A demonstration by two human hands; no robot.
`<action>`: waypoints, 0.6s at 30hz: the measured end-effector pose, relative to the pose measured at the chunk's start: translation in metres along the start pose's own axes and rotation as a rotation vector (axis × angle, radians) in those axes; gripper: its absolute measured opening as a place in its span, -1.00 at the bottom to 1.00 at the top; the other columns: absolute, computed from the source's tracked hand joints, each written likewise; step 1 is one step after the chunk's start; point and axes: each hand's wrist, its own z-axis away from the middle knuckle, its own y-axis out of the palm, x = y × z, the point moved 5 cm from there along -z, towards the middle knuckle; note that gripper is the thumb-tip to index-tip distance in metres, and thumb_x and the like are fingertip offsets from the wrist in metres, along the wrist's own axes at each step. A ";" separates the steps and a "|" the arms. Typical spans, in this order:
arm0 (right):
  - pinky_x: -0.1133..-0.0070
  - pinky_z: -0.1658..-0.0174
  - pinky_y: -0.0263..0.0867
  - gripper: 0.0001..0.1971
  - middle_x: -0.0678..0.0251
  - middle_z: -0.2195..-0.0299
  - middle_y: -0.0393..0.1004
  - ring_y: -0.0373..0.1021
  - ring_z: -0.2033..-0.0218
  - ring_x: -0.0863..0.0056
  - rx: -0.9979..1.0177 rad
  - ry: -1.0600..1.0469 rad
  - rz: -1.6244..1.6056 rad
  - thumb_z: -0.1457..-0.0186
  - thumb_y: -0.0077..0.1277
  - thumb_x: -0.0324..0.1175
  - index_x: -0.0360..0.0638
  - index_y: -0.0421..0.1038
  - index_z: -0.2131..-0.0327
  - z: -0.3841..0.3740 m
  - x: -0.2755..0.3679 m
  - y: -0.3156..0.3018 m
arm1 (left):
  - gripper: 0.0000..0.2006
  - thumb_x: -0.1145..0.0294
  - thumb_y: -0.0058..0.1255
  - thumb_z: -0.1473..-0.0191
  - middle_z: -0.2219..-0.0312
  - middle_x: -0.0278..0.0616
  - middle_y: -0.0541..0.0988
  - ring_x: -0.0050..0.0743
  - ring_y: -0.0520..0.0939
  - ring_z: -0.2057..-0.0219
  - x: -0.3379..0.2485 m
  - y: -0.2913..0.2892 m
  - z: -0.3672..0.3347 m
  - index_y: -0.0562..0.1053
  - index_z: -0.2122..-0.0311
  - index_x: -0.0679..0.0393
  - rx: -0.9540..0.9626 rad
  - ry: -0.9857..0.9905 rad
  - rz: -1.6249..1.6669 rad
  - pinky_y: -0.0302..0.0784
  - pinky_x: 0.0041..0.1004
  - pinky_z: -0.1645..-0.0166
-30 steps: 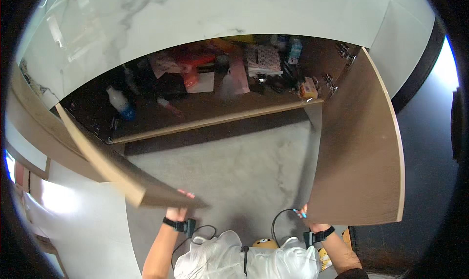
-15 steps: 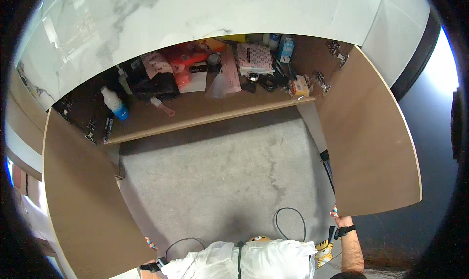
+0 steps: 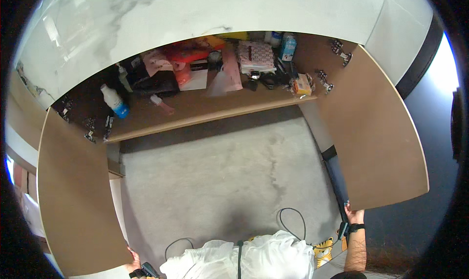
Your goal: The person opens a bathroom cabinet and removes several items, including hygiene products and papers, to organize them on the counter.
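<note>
Cabinet, wide open.
We've L hand curled on L door corner, part hidden; R hand ditto, R door corner.

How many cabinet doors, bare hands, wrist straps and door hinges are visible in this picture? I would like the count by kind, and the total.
Brown flat cabinet doors: 2
Bare hands, left hand and right hand: 2
Black wrist straps: 2
Silver metal hinges: 4
Total: 10

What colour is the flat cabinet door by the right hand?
The flat door is plain brown; see head view.
</note>
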 end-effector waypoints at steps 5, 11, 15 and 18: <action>0.46 0.21 0.26 -0.69 0.33 0.53 0.42 0.36 0.51 0.48 -0.099 -0.050 -0.006 0.01 -0.13 -0.06 -0.11 0.38 0.45 -0.018 0.002 -0.010 | -0.61 0.11 -0.18 -0.02 0.23 -0.19 0.48 -0.45 0.51 0.24 -0.028 0.018 0.014 0.36 0.14 0.20 -0.119 0.208 0.094 0.49 -0.51 0.25; 0.48 0.23 0.31 -0.65 0.36 0.41 0.41 0.36 0.46 0.46 -0.183 -0.024 -0.167 0.02 -0.11 -0.03 -0.10 0.32 0.30 -0.033 0.005 -0.034 | -0.60 0.07 -0.06 0.08 0.24 -0.26 0.47 -0.49 0.46 0.20 -0.064 0.024 0.004 0.38 0.20 0.14 -0.244 0.392 -0.075 0.44 -0.55 0.22; 0.55 0.30 0.26 -0.75 0.39 0.53 0.41 0.35 0.52 0.54 -0.298 -0.125 -0.188 0.02 -0.10 -0.11 -0.09 0.37 0.47 -0.044 0.007 -0.040 | -0.51 -0.02 -0.10 0.07 0.08 -0.35 0.41 -0.54 0.40 0.07 -0.076 0.020 -0.004 0.34 0.10 0.10 -0.375 0.328 0.065 0.36 -0.54 0.14; 0.59 0.34 0.25 -0.79 0.41 0.52 0.37 0.29 0.55 0.55 -0.358 -0.216 -0.144 -0.01 -0.17 -0.19 -0.09 0.34 0.45 -0.053 0.015 -0.054 | -0.53 -0.10 -0.16 0.09 0.17 -0.39 0.44 -0.59 0.39 0.12 -0.078 0.038 0.002 0.35 0.16 0.02 -0.378 0.363 -0.124 0.29 -0.60 0.17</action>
